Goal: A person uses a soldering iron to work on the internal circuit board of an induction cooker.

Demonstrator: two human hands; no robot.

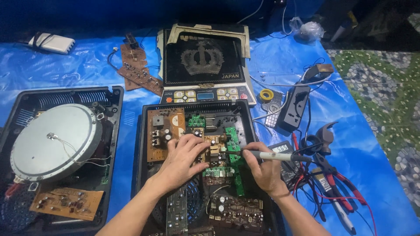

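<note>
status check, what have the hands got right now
Left hand flat on the circuit boards. Right hand grips a soldering iron, tip at the green board. Nothing in the way.

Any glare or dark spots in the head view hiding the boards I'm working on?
Head view: glare streaks the blue tarp only; the boards under the left hand and right hand are evenly lit and sharp; the top edge falls into darkness, and the frame edges bow slightly.

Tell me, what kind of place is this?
Likely an informal electronics repair spot: opened cooker housings with bare circuit boards, a soldering iron in the right hand, and pliers on a blue tarp.
</note>
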